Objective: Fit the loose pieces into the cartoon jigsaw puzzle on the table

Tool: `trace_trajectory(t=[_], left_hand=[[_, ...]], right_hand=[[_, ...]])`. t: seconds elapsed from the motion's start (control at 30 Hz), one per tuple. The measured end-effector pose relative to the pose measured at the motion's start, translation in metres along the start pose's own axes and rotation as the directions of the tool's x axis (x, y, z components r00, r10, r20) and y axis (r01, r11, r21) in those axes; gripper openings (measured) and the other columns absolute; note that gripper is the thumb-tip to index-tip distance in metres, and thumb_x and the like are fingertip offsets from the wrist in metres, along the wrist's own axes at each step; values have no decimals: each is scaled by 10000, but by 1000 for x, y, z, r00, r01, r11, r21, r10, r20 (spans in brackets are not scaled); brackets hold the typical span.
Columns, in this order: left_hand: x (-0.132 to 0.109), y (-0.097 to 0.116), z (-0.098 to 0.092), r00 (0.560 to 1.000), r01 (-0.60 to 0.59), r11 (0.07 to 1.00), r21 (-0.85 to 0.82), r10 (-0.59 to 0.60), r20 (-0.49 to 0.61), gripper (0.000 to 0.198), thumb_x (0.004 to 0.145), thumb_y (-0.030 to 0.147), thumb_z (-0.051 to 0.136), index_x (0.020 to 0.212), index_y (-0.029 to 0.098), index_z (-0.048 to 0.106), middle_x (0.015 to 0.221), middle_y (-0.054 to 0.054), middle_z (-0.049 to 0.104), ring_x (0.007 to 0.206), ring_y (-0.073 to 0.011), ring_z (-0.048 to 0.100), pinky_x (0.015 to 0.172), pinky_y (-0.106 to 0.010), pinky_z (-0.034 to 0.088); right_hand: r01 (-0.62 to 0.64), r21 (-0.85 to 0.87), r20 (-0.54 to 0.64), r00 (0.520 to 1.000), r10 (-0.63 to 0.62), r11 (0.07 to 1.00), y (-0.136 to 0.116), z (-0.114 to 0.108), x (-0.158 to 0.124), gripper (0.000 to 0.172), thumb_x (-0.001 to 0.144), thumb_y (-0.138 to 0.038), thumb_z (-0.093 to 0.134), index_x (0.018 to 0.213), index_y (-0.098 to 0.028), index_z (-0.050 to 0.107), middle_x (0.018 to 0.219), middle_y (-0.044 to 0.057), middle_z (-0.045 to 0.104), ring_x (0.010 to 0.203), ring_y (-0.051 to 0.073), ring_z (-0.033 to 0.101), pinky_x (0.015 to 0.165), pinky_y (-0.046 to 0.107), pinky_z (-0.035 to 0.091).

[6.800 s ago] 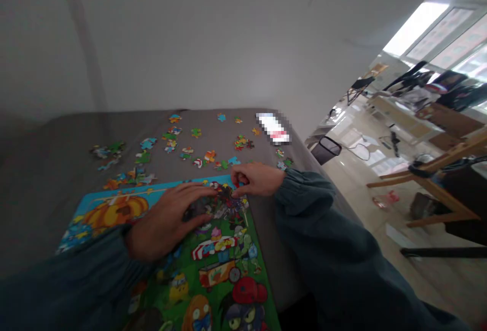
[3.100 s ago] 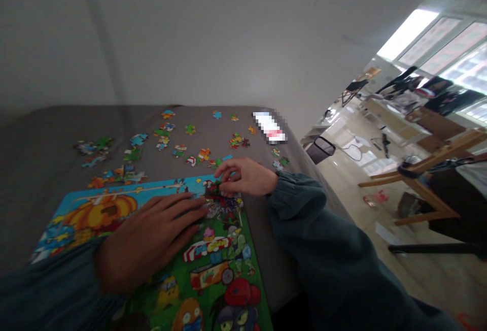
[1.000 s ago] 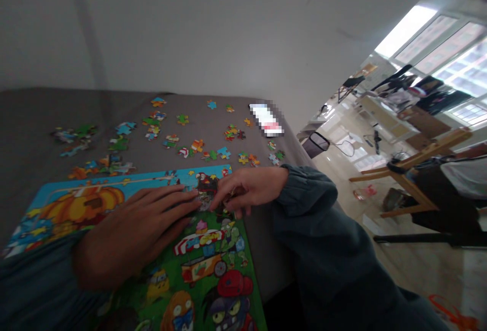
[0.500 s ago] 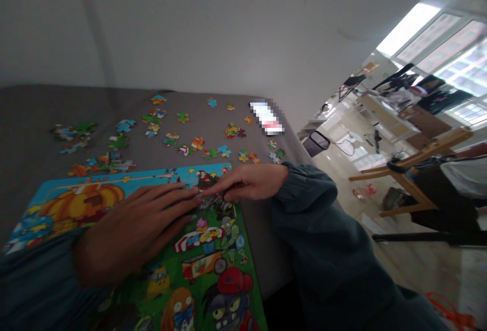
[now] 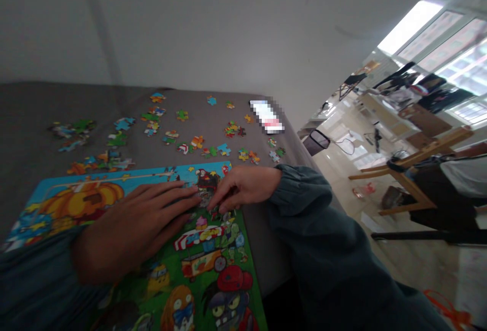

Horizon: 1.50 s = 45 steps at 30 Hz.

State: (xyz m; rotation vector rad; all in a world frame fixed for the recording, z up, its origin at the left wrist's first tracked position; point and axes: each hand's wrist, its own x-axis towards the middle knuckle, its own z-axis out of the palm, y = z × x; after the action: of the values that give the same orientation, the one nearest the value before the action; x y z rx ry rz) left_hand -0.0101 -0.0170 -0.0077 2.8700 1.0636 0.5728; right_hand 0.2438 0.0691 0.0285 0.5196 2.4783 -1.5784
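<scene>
A cartoon jigsaw puzzle (image 5: 201, 260) lies on the grey cloth, its picture largely filled in. Across its upper middle rests my left hand (image 5: 140, 224), palm down, fingers stretched out and lying flat. My right hand (image 5: 238, 189) comes in from the right over the upper right of the puzzle. Its index finger and thumb point down close together at the picture, just above the striped food cart (image 5: 203, 252). Whatever lies between those fingertips is too small to make out. The left fingertips are close to the right hand, touching the puzzle near the dark figure.
Loose puzzle pieces (image 5: 182, 115) are scattered on the grey cloth (image 5: 213, 128) beyond the puzzle, with a heap (image 5: 104, 161) at left. A phone (image 5: 267, 117) with a blurred screen lies at the back right, near the white wall (image 5: 213, 26). A wooden chair (image 5: 414, 168) stands beyond.
My right hand has drawn its index finger back from the left fingertips, down and to the right, closer to its thumb. My left hand stays in place.
</scene>
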Motion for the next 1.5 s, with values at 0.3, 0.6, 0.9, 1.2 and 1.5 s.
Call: trace_trajectory(t=[0.3, 0.6, 0.9, 1.2, 1.5], left_hand=[[2, 1, -3, 999, -36, 998, 41, 37, -25, 443, 1045, 454, 310, 1191, 294, 697, 1201, 10, 767, 1091, -247, 697, 851, -431, 566], [-1, -1, 2, 1000, -12, 1000, 10, 12, -5, 417, 1040, 465, 337, 1210, 318, 688, 1228, 27, 754, 1112, -239, 681, 889, -425, 538], [-1, 0, 2, 999, -12, 1000, -9, 11, -35, 409, 1040, 470, 344, 1227, 323, 677, 1216, 31, 755, 1107, -238, 671, 886, -416, 530], [1, -1, -2, 999, 7, 1000, -5, -7, 33, 446, 1035, 489, 314, 1217, 334, 691, 1244, 18, 746, 1121, -247, 671, 897, -430, 547], [-3, -1, -1, 997, 40, 999, -32, -38, 61, 455, 1041, 492, 321, 1325, 333, 638, 1329, 30, 705, 1192, -242, 644, 968, -414, 516]], right_hand=[[-111, 98, 25, 994, 109, 989, -12, 0, -7, 324, 925, -82, 613, 1250, -81, 616, 863, 29, 668, 708, 87, 696, 648, 174, 565], [-197, 131, 102, 978, 184, 972, -9, -3, -9, 209, 937, -127, 622, 1140, -90, 651, 825, 12, 658, 664, 82, 674, 619, 187, 551], [-178, -224, -80, 983, 164, 958, -17, 1, -9, 194, 861, -192, 737, 1028, -112, 679, 778, -12, 623, 674, 92, 565, 648, 217, 431], [-290, -410, -280, 942, 183, 865, -13, 8, -7, 529, 671, -349, 903, 961, -164, 500, 991, 45, 566, 851, 167, 499, 739, 274, 394], [-110, -203, -872, 473, -129, 973, 4, -34, -42, 120, 931, -297, 576, 935, -196, 511, 768, -28, 474, 638, 107, 409, 609, 249, 363]])
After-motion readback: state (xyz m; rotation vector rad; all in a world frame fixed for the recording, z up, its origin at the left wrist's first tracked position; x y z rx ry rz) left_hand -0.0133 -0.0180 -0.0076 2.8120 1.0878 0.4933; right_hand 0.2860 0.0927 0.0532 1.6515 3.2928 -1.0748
